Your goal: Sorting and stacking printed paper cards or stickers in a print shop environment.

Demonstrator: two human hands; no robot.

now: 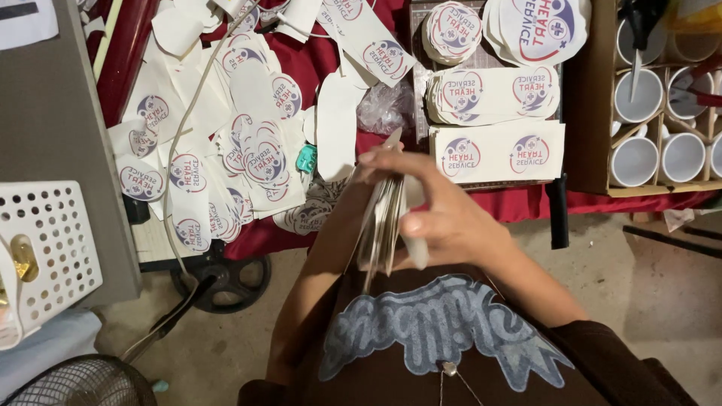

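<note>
The right hand is closed around a stack of cut-out printed stickers, thumb on the near face and fingers curled over the top edge. The stack stands on edge, its long axis running from the person's chest up and away toward the table, with its flat faces turned left and right. It sits directly to the left of the right palm, touching it.

The left hand itself is mostly hidden behind the stack; only the left forearm shows, coming up from below on the far side of the stickers, so whether that hand grips or merely props the stack cannot be told. Of the two, the right hand is plainly the one in contact on the visible side.

Beyond the fingertips, on the red tablecloth, lie loose round stickers up and to the left. Neat piles of rectangular sticker sheets sit up and to the right. Farther right of the hand stands a cardboard box of white mugs. Far left of the hand is a white perforated basket.
</note>
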